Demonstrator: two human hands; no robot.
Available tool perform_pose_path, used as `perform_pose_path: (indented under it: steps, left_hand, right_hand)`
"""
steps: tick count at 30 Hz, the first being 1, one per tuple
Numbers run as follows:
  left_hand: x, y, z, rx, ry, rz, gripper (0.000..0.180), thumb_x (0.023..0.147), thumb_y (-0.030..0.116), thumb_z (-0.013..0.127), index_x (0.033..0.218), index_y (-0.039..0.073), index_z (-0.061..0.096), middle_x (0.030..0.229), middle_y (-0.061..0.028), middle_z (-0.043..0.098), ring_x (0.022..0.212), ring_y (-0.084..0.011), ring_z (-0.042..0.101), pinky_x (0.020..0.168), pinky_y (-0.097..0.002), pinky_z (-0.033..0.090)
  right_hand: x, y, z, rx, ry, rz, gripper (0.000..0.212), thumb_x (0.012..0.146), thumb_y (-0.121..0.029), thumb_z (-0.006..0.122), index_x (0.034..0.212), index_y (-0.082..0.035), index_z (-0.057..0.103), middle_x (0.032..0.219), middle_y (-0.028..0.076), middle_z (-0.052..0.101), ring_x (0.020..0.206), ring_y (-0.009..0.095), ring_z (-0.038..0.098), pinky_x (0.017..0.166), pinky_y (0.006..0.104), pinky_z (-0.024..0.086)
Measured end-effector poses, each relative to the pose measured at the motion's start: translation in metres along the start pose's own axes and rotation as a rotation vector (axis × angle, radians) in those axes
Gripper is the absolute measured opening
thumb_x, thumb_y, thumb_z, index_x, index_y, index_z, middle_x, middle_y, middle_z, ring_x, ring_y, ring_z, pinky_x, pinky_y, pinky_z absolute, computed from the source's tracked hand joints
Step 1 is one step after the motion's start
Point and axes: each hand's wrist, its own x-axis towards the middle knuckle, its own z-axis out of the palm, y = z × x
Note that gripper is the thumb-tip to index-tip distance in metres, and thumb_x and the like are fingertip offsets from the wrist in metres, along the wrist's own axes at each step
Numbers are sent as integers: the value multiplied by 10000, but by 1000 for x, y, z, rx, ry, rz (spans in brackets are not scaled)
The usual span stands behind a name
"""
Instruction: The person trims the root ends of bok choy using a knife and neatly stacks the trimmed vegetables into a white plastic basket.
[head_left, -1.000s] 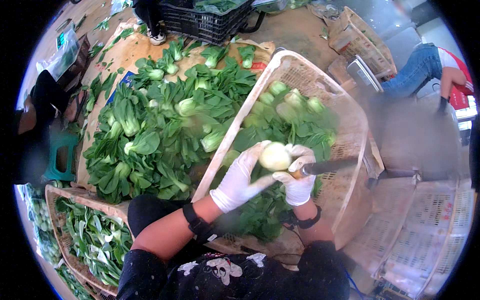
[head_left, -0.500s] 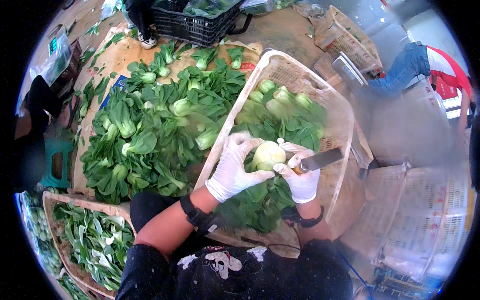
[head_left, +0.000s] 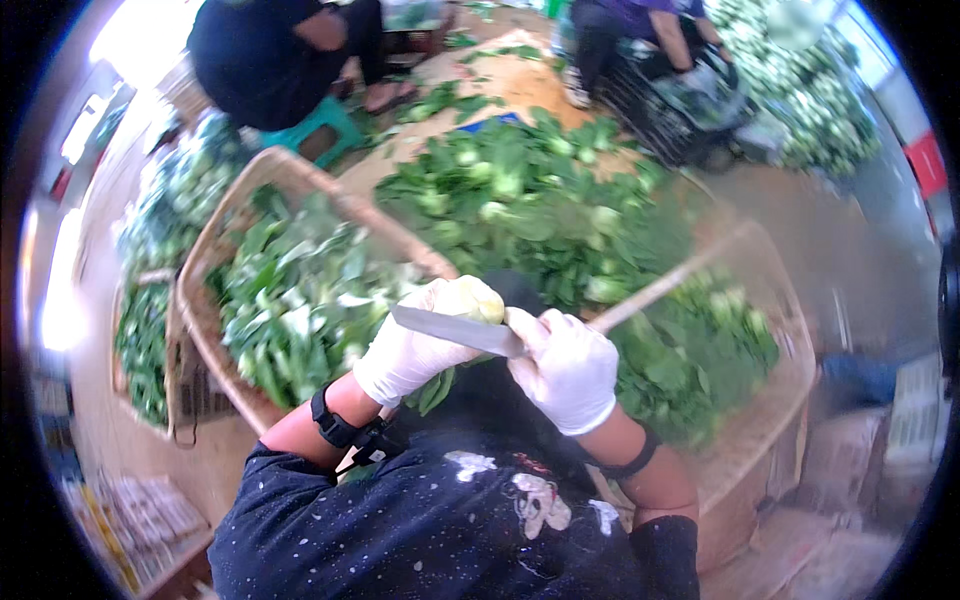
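In front of my chest, my white-gloved left hand (head_left: 415, 350) is closed round a head of bok choy (head_left: 486, 298). Its pale base sticks out at the top of the fist and green leaves hang out below. My right hand (head_left: 572, 372), gloved too, grips a knife (head_left: 450, 327); its handle is hidden in the fingers. The broad blade points left, across the front of my left hand, close under the bok choy's base. Whether the edge touches the stalk, I cannot tell.
To the left a crate (head_left: 207, 245) holds loose leaves; to the right another crate (head_left: 655, 291) holds bok choy. A bok choy pile (head_left: 500, 190) lies between and beyond them. Two people sit farther off, one on a green stool (head_left: 322, 132), one by a black crate (head_left: 655, 115).
My view has swung left, toward the leaf crate. Both hands have left the space over the bok choy crate. The knife now lies across my left hand, blade pointing left.
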Motion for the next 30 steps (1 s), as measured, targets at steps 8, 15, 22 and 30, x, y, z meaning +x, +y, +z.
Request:
perform_pose_path:
  steps: [8,15,22,30]
  left_hand:
    - [-106,-12,-82,-8,476,-109,306,712,122,760,967,33,616,910,-15,640,812,-81,575,752,-236,470]
    - [-139,-18,-115,-28,505,56,458,782,126,723,1166,41,489,1092,-29,530,982,-115,509,883,-267,418]
    - [-123,-25,-128,-164,-11,-174,622,779,215,695,1304,24,421,1249,-82,516,1127,-187,502,980,-339,389]
    - [-105,-86,-143,-133,541,-190,553,988,420,319,1411,64,321,1367,-117,411,1240,-233,396,1033,-355,330]
  right_hand:
    - [43,-84,104,78,-90,-183,122,760,-211,594,858,-141,578,706,85,570,636,288,606,536,395,469]
    - [67,-79,105,348,-557,169,323,834,-345,565,1037,-97,607,797,149,656,785,286,651,718,385,504]
    - [57,-87,144,1424,-387,241,388,805,-240,676,1104,-24,555,846,35,622,762,136,576,717,304,487]
    - [46,-89,133,959,-195,335,620,573,-421,773,1037,-53,587,840,166,652,797,339,632,701,420,484]
